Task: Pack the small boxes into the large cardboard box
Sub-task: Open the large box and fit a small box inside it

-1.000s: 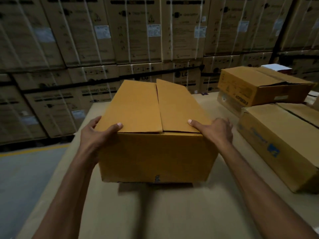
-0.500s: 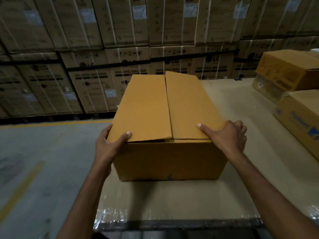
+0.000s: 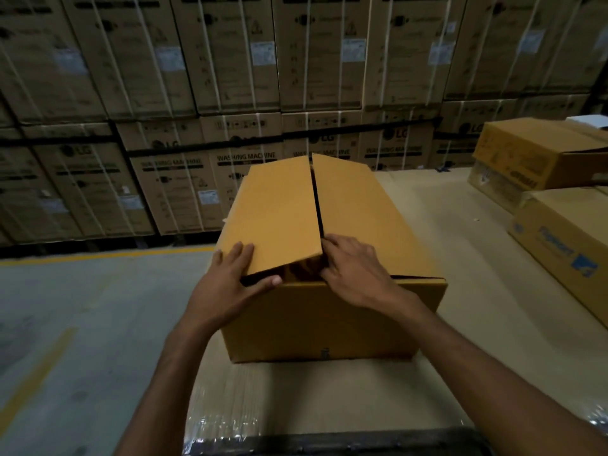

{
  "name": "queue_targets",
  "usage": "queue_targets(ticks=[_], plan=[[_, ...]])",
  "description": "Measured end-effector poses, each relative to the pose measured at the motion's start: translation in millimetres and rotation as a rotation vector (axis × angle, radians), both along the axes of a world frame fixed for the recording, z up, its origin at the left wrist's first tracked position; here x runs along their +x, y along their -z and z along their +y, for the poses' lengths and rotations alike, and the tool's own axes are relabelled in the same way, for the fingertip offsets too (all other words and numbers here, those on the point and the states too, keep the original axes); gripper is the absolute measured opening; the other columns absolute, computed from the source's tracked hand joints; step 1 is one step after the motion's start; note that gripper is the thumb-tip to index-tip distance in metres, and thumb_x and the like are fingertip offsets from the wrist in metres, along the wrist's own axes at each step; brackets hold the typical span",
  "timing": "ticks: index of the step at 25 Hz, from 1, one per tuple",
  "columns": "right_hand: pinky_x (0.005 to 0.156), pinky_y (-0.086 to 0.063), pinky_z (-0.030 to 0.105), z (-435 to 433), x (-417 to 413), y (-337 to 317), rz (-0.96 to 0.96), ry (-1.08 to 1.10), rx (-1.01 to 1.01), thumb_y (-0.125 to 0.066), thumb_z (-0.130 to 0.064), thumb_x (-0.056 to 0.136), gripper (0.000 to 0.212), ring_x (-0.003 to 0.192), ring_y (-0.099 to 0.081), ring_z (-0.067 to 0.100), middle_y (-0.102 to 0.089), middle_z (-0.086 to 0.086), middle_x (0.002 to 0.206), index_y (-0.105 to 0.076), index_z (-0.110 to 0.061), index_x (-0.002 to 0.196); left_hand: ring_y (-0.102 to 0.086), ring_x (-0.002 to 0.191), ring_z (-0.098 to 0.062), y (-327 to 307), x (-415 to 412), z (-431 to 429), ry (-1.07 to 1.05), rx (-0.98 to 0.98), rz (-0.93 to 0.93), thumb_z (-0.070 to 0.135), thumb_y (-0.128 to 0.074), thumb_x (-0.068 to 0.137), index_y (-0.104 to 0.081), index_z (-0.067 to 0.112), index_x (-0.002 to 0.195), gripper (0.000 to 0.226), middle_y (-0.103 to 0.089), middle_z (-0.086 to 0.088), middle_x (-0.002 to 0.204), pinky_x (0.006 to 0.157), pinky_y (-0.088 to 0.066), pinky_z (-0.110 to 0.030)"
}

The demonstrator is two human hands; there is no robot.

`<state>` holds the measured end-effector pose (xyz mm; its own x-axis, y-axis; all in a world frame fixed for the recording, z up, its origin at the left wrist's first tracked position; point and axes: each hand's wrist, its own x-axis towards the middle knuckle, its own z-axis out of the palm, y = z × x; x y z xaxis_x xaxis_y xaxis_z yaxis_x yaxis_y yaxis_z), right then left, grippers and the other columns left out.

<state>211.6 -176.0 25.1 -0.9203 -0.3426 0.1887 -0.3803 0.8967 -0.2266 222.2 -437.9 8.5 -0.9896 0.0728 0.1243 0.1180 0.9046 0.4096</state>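
The cardboard box (image 3: 329,320) sat on the table (image 3: 477,258), flaps nearly closed. At its 7 o'clock the left hand (image 3: 227,284) pinched the raised left flap (image 3: 279,212), fingers above, thumb beneath. At 6 o'clock the right hand (image 3: 358,271) curled over the inner corner of the right flap (image 3: 368,209), fingertips hidden.

surface: cardboard-topped table (image 3: 444,225); on it: large cardboard box (image 3: 329,324); far right: other cartons (image 3: 559,232)
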Motion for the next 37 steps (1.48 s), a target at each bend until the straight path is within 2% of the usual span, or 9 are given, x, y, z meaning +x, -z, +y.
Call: queue_targets(ticks=[4, 9, 13, 16, 18, 20, 25, 31, 37], plan=[[0.11, -0.036, 0.044, -38, -8, -3, -0.071, 0.019, -0.076, -0.049, -0.03, 0.1, 0.023, 0.12, -0.046, 0.025, -0.051, 0.005, 0.122, -0.068, -0.016, 0.103, -0.014, 0.155, -0.022, -11, 10, -3, 0.093, -0.023, -0.016, 0.071, -0.043, 0.092, -0.014, 0.04, 0.161, 0.081, -0.01, 0.008, 0.169, 0.121, -0.024, -0.049], [0.06, -0.037, 0.015, -85, 1, -41, -0.102, -0.082, -0.466, -0.049, -0.011, 0.102, 0.032, 0.074, -0.049, 0.007, -0.047, -0.008, 0.086, -0.042, -0.032, 0.08, -0.064, 0.118, -0.012, -18, 24, -14, 0.078, 0.396, 0.473, 0.024, -0.057, 0.102, -0.057, 0.035, 0.142, 0.041, -0.066, 0.006, 0.134, 0.093, -0.059, -0.041], [0.083, -0.056, 0.025, -136, -15, -45, -0.158, -0.241, -0.358, -0.049, -0.009, 0.097, 0.039, 0.098, -0.064, 0.016, -0.066, 0.003, 0.12, -0.06, -0.026, 0.13, -0.067, 0.101, 0.002, -14, 29, -20, -0.156, 0.55, 0.727, 0.024, -0.06, 0.103, -0.066, 0.024, 0.128, 0.026, -0.072, 0.008, 0.113, 0.079, -0.059, -0.02], [0.067, -0.052, 0.029, -168, -24, -24, -0.227, -0.225, -0.178, -0.049, -0.007, 0.099, 0.049, 0.1, -0.066, 0.029, -0.066, 0.011, 0.128, -0.051, -0.021, 0.145, -0.071, 0.094, -0.004, -7, 31, -27, -0.355, 0.741, 0.741, 0.031, -0.062, 0.102, -0.061, 0.034, 0.126, 0.024, -0.074, 0.007, 0.106, 0.076, -0.063, -0.034], [0.087, -0.052, 0.036, -177, -23, -13, -0.148, -0.235, -0.106, -0.046, -0.009, 0.103, 0.059, 0.123, -0.06, 0.031, -0.056, 0.006, 0.148, -0.037, -0.027, 0.158, -0.073, 0.083, -0.006, -1, 32, -34, -0.52, 0.806, 0.748, 0.031, -0.061, 0.101, -0.049, 0.035, 0.133, 0.034, -0.077, 0.003, 0.1, 0.071, -0.062, -0.036], [0.111, -0.038, 0.043, -181, -25, -6, -0.079, -0.263, -0.008, -0.042, -0.011, 0.106, 0.058, 0.142, -0.044, 0.027, -0.038, -0.003, 0.164, -0.033, -0.03, 0.16, -0.072, 0.071, -0.007, 7, 39, -41, -0.713, 0.772, 0.679, 0.033, -0.061, 0.1, -0.039, 0.027, 0.141, 0.047, -0.077, 0.003, 0.088, 0.067, -0.054, -0.03], [0.119, -0.026, 0.042, -178, -20, 1, -0.036, -0.311, 0.03, -0.036, -0.022, 0.111, 0.047, 0.149, -0.033, 0.019, -0.033, -0.005, 0.166, -0.038, -0.028, 0.158, -0.066, 0.095, -0.032, 17, 60, -51, -1.007, 0.678, 0.387, 0.043, -0.073, 0.089, -0.039, 0.015, 0.135, 0.064, -0.067, -0.005, 0.097, 0.068, -0.04, -0.034], [0.123, -0.024, 0.042, -118, -12, -7, 0.084, -0.108, 0.09, -0.053, -0.018, 0.102, 0.05, 0.149, -0.034, 0.023, -0.04, 0.005, 0.162, -0.047, -0.02, 0.152, -0.062, 0.081, -0.009, -1, 20, -5, -0.513, 0.586, 0.442, 0.032, -0.067, 0.093, -0.065, 0.029, 0.107, 0.015, -0.065, 0.007, 0.093, 0.06, -0.043, -0.027], [0.123, -0.027, 0.046, -54, 4, -30, 0.126, -0.043, 0.454, -0.058, -0.032, 0.102, 0.045, 0.145, -0.037, 0.03, -0.049, 0.013, 0.152, -0.055, -0.015, 0.144, -0.069, 0.098, -0.016, -26, -41, 86, -0.033, 0.774, 0.076, 0.037, -0.05, 0.106, -0.074, 0.012, 0.11, 0.034, -0.075, -0.003, 0.103, 0.088, -0.057, -0.043]])
